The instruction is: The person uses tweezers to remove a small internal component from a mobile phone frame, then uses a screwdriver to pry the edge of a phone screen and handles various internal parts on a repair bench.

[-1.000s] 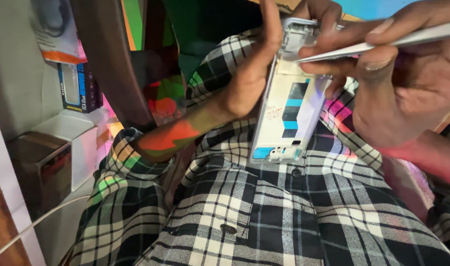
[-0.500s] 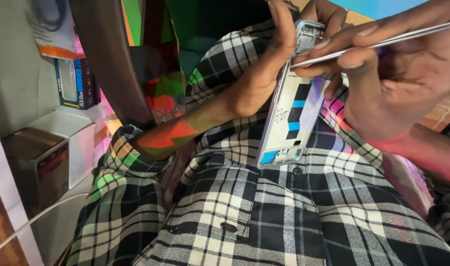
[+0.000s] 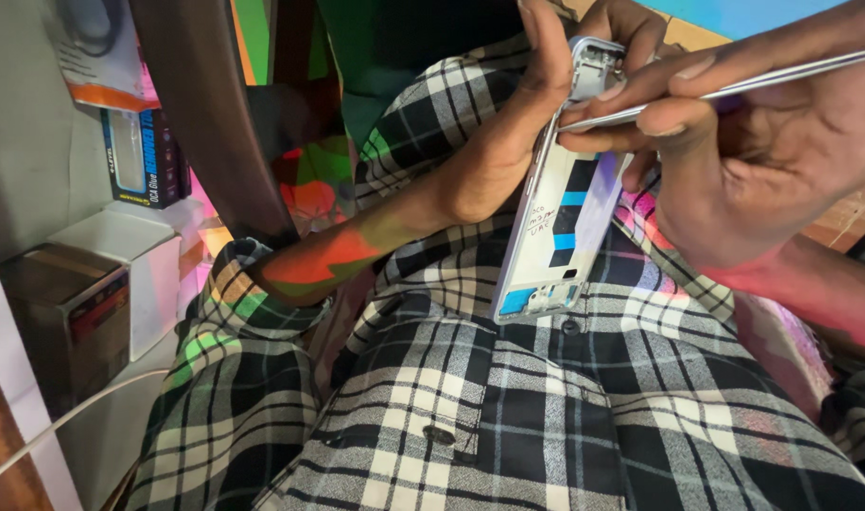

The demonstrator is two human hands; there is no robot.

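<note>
So the person's got an opened phone stood up on its short edge against their checked shirt, top end tipped away toward the upper right. Back cover is off, and you can see a pale frame with blue and black blocks down the middle. The left hand is wrapped round the phone's left long edge, thumb pressed up along the side and fingertips curling over the top corner, so that's a firm grasp. The right hand is pinched shut on a thin metal tool (looks like tweezers, hard to be sure), which runs nearly level from the upper right, with its tip touching the phone's frame near the top, just beside the left thumb.

Room to move is tight. Both hands crowd the phone's upper end, and only the lower end sits free over the shirt. Left of the person's arm there's a dark curved post, then a wall shelf with a white box, a brown box and a white cable trailing below, all well apart from the hands.
</note>
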